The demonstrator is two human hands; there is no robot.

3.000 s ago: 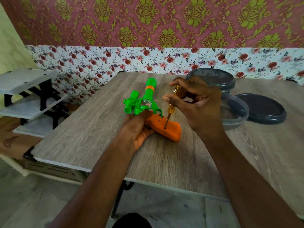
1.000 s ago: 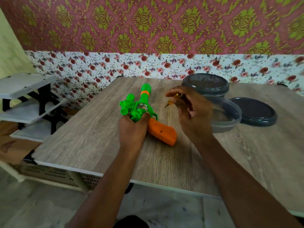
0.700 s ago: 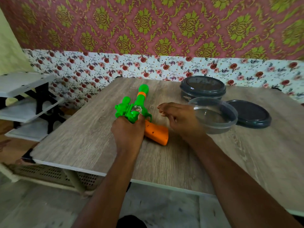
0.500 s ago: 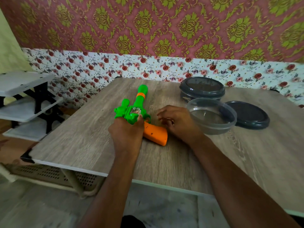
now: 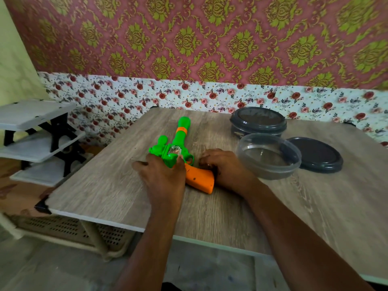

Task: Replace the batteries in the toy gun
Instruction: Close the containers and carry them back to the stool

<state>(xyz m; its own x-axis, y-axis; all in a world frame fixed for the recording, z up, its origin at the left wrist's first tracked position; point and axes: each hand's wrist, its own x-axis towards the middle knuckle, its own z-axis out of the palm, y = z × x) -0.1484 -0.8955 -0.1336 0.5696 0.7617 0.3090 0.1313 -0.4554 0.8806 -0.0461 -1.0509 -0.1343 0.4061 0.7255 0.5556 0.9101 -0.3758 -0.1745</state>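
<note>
- The left hand (image 5: pixel 165 177) lies flat on the back of the green gun (image 5: pixel 178 141) and presses it down. Its fingers are spread out to the left and the thumb touches the green part.
- The right hand (image 5: pixel 224 169) is low on the table (image 5: pixel 100 185), knuckles up and fingers curled under. It sits right beside the orange handle (image 5: pixel 199 179). I cannot tell if it has anything in it.
- Three seconds ago the right hand was up high with a screwdriver, its tip on the handle. Now that hand is down by the handle.
- Back then the left hand was cupped under the gun. Now it is on top.
- The gun lies on its side in the middle of the table, with its tip pointing to the wall. It has barely moved.
- A clear bowl (image 5: pixel 268 162) stands just right of the right hand, open on top. What is in it is too blurry to tell.
- Behind it is a dark tub (image 5: pixel 258 122) with its lid on, so the inside is hidden.
- A loose dark lid (image 5: pixel 317 154) lies flat to the right of the bowl.
- A white shelf (image 5: pixel 35 133) stands left of the table.
</note>
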